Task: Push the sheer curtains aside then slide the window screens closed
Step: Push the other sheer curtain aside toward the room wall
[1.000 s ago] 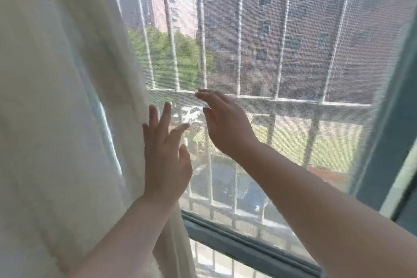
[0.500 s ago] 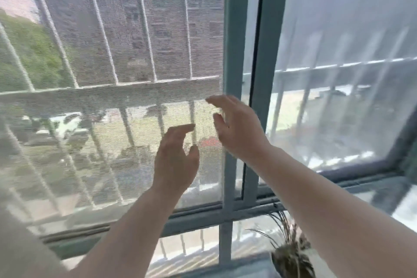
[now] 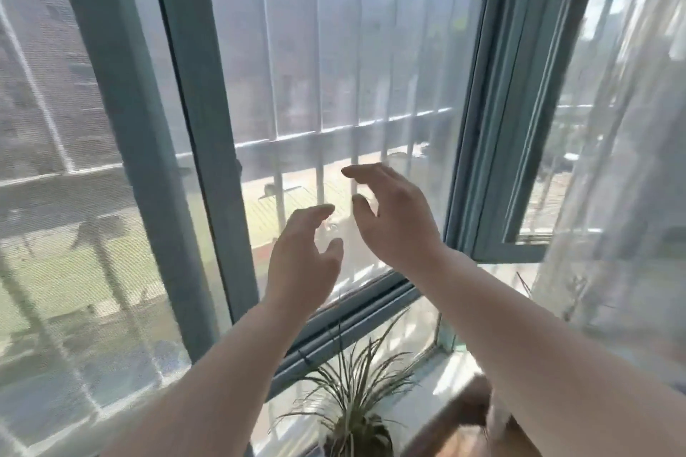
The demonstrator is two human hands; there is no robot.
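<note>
My left hand and my right hand are raised side by side before the middle window pane, fingers apart, holding nothing. The mesh window screen with its teal frame fills the left of the view. A sheer white curtain hangs at the right, in front of an open casement window. White bars show outside through the glass. Whether my fingers touch the pane I cannot tell.
A potted plant with thin leaves stands on the sill below my arms. A teal vertical post separates the screen from the middle pane. A brick building and a green lawn lie outside.
The view has swung right, from the left curtain across the screen to the middle pane. Both hands travelled right with it, off the left curtain and screen, and stay open.
</note>
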